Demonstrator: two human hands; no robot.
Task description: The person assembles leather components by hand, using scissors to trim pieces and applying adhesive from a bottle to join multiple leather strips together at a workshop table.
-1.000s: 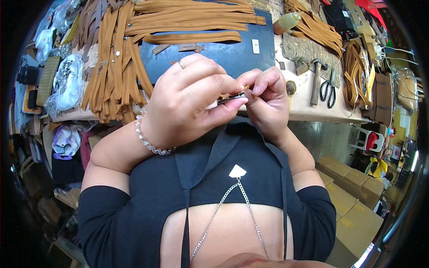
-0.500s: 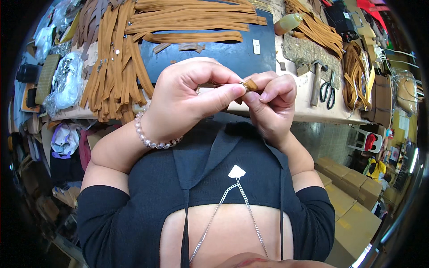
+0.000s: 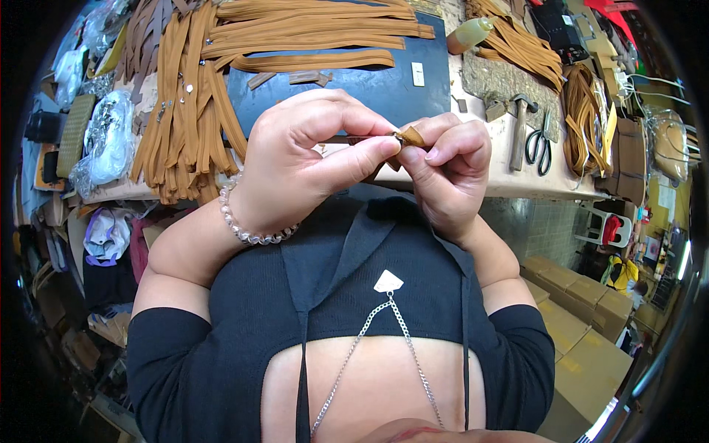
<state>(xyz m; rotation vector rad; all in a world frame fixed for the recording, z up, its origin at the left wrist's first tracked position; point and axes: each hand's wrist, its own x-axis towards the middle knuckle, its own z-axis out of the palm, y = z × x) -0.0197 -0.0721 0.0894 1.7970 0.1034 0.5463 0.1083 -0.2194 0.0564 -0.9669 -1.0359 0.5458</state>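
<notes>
Light, soft tan strap end pinched between left hand and right hand fingers, desk at twelve o'clock; best gripped near the fold.

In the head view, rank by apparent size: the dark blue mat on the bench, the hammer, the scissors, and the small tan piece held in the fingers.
1. Dark blue mat, by far the largest.
2. Hammer and scissors: close in length, too alike to rank.
3. Small tan piece, smallest, though nearest the camera.
</notes>
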